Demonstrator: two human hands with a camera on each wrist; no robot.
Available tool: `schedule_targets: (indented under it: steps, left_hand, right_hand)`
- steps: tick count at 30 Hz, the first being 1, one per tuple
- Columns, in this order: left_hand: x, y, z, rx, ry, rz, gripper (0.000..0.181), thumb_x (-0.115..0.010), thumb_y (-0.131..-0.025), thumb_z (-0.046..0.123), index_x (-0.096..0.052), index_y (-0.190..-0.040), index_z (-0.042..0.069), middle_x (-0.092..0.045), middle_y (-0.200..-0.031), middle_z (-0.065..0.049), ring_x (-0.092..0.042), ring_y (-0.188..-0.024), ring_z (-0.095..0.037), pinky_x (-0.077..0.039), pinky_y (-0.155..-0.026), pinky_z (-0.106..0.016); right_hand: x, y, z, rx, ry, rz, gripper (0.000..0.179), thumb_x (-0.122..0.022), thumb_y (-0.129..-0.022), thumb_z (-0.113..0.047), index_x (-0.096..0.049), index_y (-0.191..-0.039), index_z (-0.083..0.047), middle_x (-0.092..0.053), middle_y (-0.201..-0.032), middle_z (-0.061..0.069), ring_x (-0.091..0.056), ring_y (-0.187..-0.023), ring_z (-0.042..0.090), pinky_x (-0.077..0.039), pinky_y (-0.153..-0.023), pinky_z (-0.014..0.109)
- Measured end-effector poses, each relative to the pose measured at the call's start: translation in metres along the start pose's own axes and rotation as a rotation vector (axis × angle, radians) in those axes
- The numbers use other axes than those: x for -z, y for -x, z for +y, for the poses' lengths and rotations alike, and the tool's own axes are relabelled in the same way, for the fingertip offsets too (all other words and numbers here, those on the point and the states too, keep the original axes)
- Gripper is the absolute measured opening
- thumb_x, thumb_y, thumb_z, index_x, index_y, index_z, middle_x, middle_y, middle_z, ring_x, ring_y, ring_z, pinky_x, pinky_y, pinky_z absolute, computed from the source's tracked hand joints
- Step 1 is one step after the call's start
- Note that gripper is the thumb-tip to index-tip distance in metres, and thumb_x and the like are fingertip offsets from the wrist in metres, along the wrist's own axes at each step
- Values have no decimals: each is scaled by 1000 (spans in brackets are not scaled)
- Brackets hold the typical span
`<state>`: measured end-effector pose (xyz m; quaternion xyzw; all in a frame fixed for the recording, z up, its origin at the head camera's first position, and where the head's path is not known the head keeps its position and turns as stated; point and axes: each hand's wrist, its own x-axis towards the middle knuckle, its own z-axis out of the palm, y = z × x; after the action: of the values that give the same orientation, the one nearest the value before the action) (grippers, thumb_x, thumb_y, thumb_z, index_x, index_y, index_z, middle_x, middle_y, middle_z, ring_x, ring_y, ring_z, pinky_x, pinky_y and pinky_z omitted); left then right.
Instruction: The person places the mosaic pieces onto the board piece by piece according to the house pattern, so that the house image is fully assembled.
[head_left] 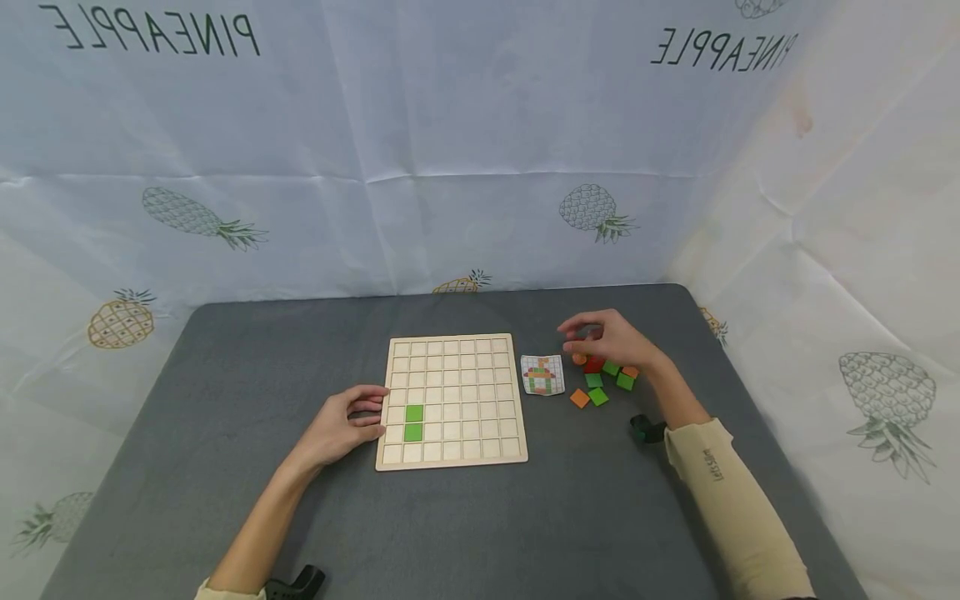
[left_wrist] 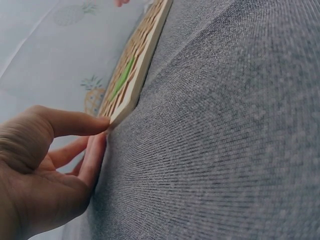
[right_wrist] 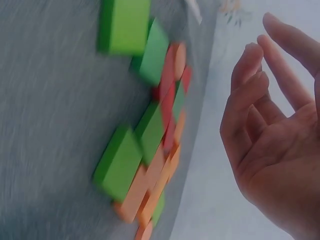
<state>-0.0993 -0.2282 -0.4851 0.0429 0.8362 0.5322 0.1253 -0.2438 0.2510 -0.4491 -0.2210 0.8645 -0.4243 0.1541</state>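
My left hand (head_left: pixel 337 425) rests against the left edge of a pale wooden grid board (head_left: pixel 457 464), thumb and fingertips apart along it. In the left wrist view, the thumb tip touches the rim near a corner. Two green square tiles (head_left: pixel 413 422) fill neighbouring cells at the board's lower left. Above a loose pile of green, orange and red pieces, my right hand (head_left: pixel 615 337) hovers with bent, loosely spread fingers. The right wrist view shows nothing between those fingers; a green block (right_wrist: pixel 119 162) and the other pieces lie apart from the hand.
A small pattern card (head_left: pixel 542 375) with a coloured grid lies between board and pile. An orange tile (head_left: pixel 580 398) and a green tile (head_left: pixel 597 397) sit at the pile's near side. The grey tabletop (head_left: pixel 450 533) meets a pineapple-print curtain (head_left: pixel 450 225) behind.
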Motion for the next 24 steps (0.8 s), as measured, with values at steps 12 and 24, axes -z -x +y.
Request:
schedule_targets:
  steps: [12,24]
  left_hand:
    - [0,0,0,1,7,4,63,-79,-92,-3,-54,-150,-9,-61,-144,-30,-64,-131,-41,-63,-104,-38]
    - [1,0,-3,3,4,-3,63,-79,-93,-2,-54,-151,-7,-62,-143,-29,-64,-131,-40,-64,-104,-38]
  right_hand:
    - [17,9,37,-75,120,11,30,-76,-103,-17,-77,-129,-4,-73,-133,24,-65,-98,25,-52,-76,32]
    - [19,12,46,-83,158,23,29,-78,-99,-10,-77,-127,-5,-75,-125,24,-43,-52,9,-41,-55,27]
